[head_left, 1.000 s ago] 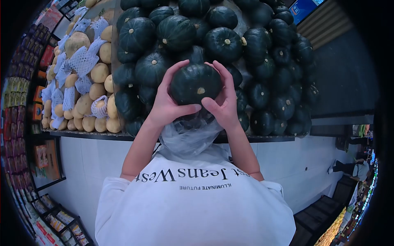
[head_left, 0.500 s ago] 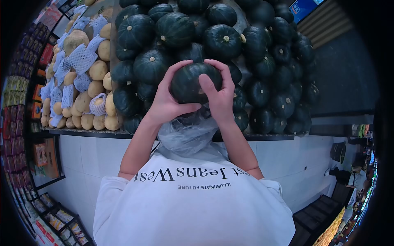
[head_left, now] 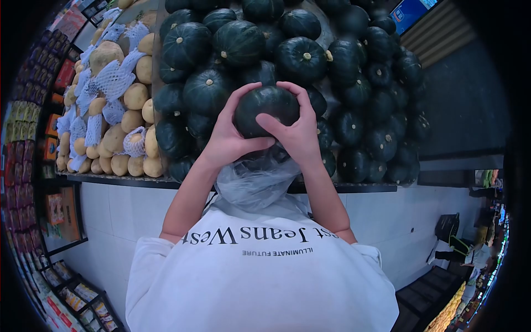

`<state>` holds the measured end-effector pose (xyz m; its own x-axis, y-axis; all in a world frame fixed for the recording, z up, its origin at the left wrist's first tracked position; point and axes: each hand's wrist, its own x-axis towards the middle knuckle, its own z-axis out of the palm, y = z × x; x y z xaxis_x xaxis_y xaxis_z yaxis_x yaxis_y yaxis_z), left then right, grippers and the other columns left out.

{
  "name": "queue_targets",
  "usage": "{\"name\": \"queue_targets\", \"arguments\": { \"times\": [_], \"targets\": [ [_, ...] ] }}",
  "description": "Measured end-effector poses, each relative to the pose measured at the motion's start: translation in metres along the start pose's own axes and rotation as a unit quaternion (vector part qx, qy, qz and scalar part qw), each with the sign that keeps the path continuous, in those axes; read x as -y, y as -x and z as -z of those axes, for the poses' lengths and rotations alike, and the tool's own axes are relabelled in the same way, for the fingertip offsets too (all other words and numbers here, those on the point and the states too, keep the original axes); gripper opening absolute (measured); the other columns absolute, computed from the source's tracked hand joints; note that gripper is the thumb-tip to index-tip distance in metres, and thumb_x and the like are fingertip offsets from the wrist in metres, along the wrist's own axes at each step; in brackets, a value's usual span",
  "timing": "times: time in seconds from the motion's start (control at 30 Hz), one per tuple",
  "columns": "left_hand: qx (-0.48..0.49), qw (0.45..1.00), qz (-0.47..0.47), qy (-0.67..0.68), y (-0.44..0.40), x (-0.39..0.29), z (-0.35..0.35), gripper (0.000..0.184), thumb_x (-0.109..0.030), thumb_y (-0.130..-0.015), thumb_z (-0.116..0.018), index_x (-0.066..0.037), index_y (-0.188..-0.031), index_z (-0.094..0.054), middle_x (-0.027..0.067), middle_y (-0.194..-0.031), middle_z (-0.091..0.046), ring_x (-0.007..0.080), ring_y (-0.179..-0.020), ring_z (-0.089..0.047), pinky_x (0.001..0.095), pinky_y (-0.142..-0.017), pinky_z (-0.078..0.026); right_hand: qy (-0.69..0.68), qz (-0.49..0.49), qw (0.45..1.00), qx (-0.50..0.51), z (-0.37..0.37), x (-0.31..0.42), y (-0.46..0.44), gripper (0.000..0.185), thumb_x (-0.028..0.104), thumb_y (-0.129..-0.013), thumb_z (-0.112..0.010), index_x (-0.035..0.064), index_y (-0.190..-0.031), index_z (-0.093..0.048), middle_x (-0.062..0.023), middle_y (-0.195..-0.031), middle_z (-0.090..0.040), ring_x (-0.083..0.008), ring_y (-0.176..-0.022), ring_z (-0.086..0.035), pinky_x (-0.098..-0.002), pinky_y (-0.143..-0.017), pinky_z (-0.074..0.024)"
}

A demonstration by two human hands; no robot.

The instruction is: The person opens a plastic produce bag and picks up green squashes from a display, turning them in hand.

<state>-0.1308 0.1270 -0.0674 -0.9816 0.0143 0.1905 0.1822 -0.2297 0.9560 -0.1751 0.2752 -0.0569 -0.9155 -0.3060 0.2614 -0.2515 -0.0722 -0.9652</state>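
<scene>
A round dark green pumpkin point(head_left: 264, 105) is held between both palms at the front of the heap. My left hand point(head_left: 229, 133) wraps its left side, fingers over the top and thumb along the lower edge. On the right side my right hand point(head_left: 296, 130) grips it, with the thumb lying across the pumpkin's face. Just below, a clear plastic bag point(head_left: 255, 180) with something dark in it rests against the white shirt. More dark green pumpkins point(head_left: 301, 59) are piled behind and to both sides of the hands.
Left of the pumpkins, tan round produce point(head_left: 135, 97) lies with white foam nets point(head_left: 115, 77). The display's front edge point(head_left: 365, 188) runs below the heap. Packaged goods point(head_left: 25, 166) line shelves at far left. A person point(head_left: 462, 255) is at far right beside a dark basket point(head_left: 447, 227).
My right thumb has moved from the pumpkin's lower edge up onto its face, covering the stem spot. The distant person and the dark basket have shifted at right.
</scene>
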Motion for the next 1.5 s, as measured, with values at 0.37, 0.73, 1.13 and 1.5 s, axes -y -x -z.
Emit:
{"name": "queue_targets", "arguments": {
  "times": [0.37, 0.73, 1.13, 1.5],
  "targets": [
    [-0.007, 0.999, -0.040, 0.022, 0.001, 0.003, -0.007, 0.082, -0.004, -0.075, -0.074, -0.008, -0.143, -0.030, 0.0105, -0.128, -0.046, 0.0193, -0.120, -0.047, 0.0332, -0.102, -0.040, -0.161, -0.089, 0.983, -0.028, 0.006, -0.015, -0.001, 0.033, 0.028, -0.100, -0.047, 0.0047, -0.123, -0.051, -0.0036, -0.116, -0.052, -0.0102, -0.107, -0.047, -0.0248, -0.095, -0.0363],
    [-0.038, 0.998, -0.046, 0.033, 0.002, 0.011, 0.001, 0.053, -0.016, -0.095, -0.051, -0.011, -0.145, -0.031, 0.0088, -0.135, -0.044, 0.0166, -0.122, -0.047, 0.0316, -0.104, -0.039, -0.177, -0.095, 0.978, 0.055, 0.013, -0.007, 0.001, 0.043, 0.024, -0.102, -0.037, 0.0069, -0.141, -0.038, -0.0097, -0.130, -0.051, -0.0164, -0.118, -0.051, -0.0302, -0.100, -0.0406],
    [-0.047, 0.997, -0.060, 0.018, 0.003, 0.007, -0.004, 0.050, -0.012, -0.091, -0.056, -0.009, -0.139, -0.040, 0.0075, -0.127, -0.050, 0.0149, -0.116, -0.049, 0.0295, -0.100, -0.040, -0.123, -0.079, 0.988, 0.043, 0.009, 0.003, 0.008, 0.057, 0.006, -0.081, -0.054, 0.0072, -0.137, -0.042, -0.0085, -0.123, -0.053, -0.0160, -0.111, -0.052, -0.0282, -0.099, -0.0397],
    [-0.042, 0.997, -0.058, 0.014, 0.002, 0.007, -0.001, 0.055, -0.010, -0.087, -0.058, -0.009, -0.139, -0.039, 0.0078, -0.129, -0.047, 0.0159, -0.118, -0.047, 0.0297, -0.101, -0.038, -0.093, -0.057, 0.994, 0.022, 0.004, 0.007, 0.006, 0.053, 0.003, -0.079, -0.059, 0.0055, -0.131, -0.046, -0.0091, -0.119, -0.053, -0.0159, -0.106, -0.054, -0.0286, -0.092, -0.0454]
  ]
}}
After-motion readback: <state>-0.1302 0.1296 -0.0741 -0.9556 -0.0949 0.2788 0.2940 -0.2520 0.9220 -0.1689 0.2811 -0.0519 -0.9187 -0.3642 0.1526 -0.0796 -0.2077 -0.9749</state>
